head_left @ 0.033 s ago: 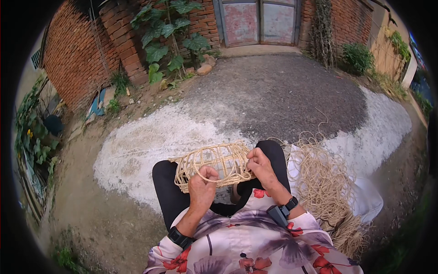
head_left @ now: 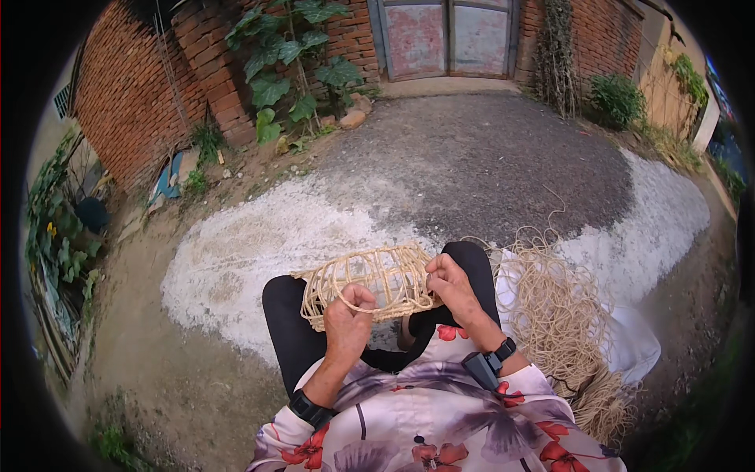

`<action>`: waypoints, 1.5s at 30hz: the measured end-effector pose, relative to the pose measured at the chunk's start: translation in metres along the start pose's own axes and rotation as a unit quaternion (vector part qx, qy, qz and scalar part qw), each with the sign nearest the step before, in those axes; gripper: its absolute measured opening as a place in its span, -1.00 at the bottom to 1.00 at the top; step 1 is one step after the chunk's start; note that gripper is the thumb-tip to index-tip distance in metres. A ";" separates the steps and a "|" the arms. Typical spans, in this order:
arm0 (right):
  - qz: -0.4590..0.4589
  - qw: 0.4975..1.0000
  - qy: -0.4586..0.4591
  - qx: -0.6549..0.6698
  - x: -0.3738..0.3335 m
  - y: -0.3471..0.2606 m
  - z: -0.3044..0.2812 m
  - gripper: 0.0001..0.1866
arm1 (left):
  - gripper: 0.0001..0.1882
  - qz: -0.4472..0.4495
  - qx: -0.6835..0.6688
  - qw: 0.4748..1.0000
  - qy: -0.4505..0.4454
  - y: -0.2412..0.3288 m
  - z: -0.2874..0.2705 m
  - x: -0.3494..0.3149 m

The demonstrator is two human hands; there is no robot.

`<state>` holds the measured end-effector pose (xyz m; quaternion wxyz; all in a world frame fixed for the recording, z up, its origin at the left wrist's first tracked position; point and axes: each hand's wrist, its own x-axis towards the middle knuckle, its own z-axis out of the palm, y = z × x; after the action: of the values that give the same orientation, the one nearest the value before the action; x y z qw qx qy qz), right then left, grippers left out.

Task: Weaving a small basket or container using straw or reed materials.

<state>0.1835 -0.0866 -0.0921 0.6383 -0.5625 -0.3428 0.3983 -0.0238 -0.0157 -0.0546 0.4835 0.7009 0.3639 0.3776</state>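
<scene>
An openwork basket (head_left: pixel 384 261) of pale twisted cord lies across my lap, between my knees. At its near side my left hand (head_left: pixel 348 321) is closed, thumb and fingers pinching a strand of the cord. My right hand (head_left: pixel 453 293) is closed at the basket's right end, with the fingertips pinched on its rim; the exact strand there is hidden by the fingers. Through the wide gaps of the mesh the pale ground shows. The left end of the basket rests by my left knee.
To my right, a big tangled heap of cord (head_left: pixel 554 315) lies partly on a white sack (head_left: pixel 635 346). Ahead is a paved patch (head_left: pixel 487 149) up to a metal double gate (head_left: pixel 481 39). A brick wall (head_left: pixel 134 102) and leafy plants (head_left: pixel 287 59) stand at the far left.
</scene>
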 end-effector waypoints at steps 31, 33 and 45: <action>-0.287 0.817 0.052 -0.498 -0.015 -0.055 -0.005 -0.80 | -0.97 -0.034 -0.097 0.994 0.041 -0.007 -0.040 0.023; -0.266 0.784 0.045 -0.559 -0.017 -0.057 0.008 -0.77 | -0.97 -0.027 -0.091 0.994 0.046 -0.006 -0.039 0.022; -0.299 0.741 0.155 -0.581 -0.013 -0.056 -0.010 -0.70 | -0.92 -0.013 -0.115 0.993 0.034 -0.004 -0.033 0.024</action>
<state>0.1939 -0.1055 -0.0377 0.3189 -0.7465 -0.5550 -0.1819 -0.0427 0.0201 -0.0456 0.5532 0.6222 0.3436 0.4346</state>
